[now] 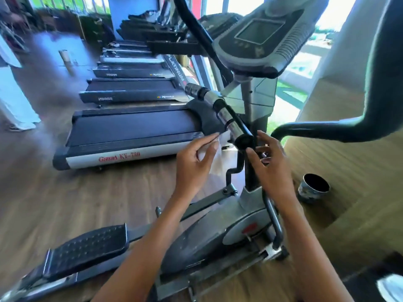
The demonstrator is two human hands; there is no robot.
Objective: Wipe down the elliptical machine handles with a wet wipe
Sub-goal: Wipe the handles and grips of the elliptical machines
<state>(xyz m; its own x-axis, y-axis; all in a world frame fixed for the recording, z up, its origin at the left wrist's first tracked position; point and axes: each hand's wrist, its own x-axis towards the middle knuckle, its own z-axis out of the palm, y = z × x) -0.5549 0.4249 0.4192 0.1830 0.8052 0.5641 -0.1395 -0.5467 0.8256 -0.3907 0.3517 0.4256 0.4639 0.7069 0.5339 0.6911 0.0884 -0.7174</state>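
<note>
The elliptical's short fixed handle (226, 115) is a black and chrome bar that ends in a black cap just above my hands. My left hand (195, 164) pinches a white wet wipe (218, 159) just left of the handle's end. My right hand (272, 168) is just right of the black cap, fingers relaxed and spread, holding nothing. A long black moving handle (196, 29) curves up at the left of the console (259, 38). A second black handle (327, 132) bends across at the right.
A row of treadmills (130, 136) stands to the left on the wooden floor. The elliptical's pedal (87, 247) and flywheel housing (207, 240) lie below my arms. A dark cup (314, 188) sits on a wooden ledge at the right.
</note>
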